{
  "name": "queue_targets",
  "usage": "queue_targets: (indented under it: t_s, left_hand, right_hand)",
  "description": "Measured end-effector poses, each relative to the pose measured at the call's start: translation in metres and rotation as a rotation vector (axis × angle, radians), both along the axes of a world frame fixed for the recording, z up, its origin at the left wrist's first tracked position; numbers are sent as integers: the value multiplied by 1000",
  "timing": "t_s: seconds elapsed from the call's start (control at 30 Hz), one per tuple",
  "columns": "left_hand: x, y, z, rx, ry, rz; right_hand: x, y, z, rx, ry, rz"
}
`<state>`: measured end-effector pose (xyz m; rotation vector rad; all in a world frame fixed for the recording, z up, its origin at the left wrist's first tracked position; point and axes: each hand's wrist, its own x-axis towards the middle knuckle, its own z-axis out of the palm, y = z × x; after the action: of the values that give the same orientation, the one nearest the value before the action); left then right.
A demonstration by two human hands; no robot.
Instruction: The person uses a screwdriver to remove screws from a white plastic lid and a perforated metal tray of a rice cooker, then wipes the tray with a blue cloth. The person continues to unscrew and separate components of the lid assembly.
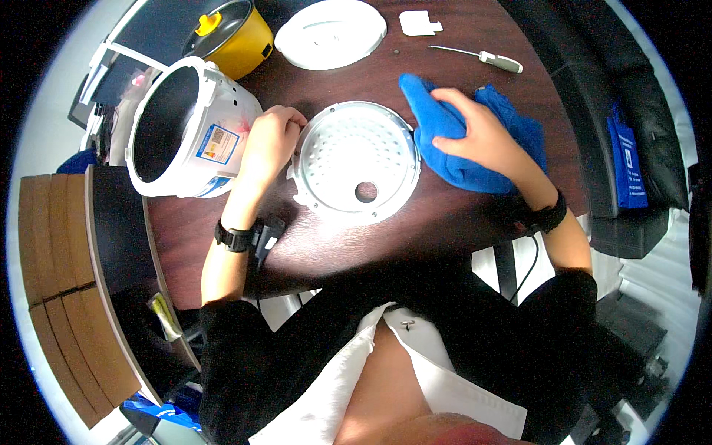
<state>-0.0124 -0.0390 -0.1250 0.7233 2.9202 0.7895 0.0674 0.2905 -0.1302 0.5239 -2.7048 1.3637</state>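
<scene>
My right hand (pixel 482 137) rests on a bright blue cloth (pixel 475 159), and my left hand (pixel 268 144) holds a white round plate (pixel 356 159) dotted with small holes. The table (pixel 445 215) is dark reddish-brown; the pot (pixel 236 33) is yellow.

Two bare hands are in view, the left hand (pixel 268 141) and the right hand (pixel 478 133), each with one black wristband above it. There is one round perforated white metal plate (pixel 356 159), one crumpled blue cloth (pixel 452 141), one white cylindrical cooker body lying on its side (pixel 189 137), one yellow pot with a glass lid (pixel 233 33), one round white plastic lid (pixel 330 33), one small white plastic piece (pixel 420 23), one grey-handled screwdriver (pixel 482 58) and one dark brown wooden table (pixel 445 215)
</scene>
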Motion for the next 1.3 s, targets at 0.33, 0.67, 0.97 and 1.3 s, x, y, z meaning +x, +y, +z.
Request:
queue_targets:
  t_s: [0.33,0.67,0.97,1.3]
  left_hand:
    - [3,8,-17,-43,75,-2]
    - [22,18,5,20,-6,148]
    - [69,41,84,416,127,43]
    - [91,59,102,206,238,-32]
  right_hand:
    - [-3,7,-4,-80,-15,-31]
    - [-3,16,-6,-99,10,-89]
    - [-6,-3,61,-37,416,20]
    - [15,-39,65,246,386,-60]
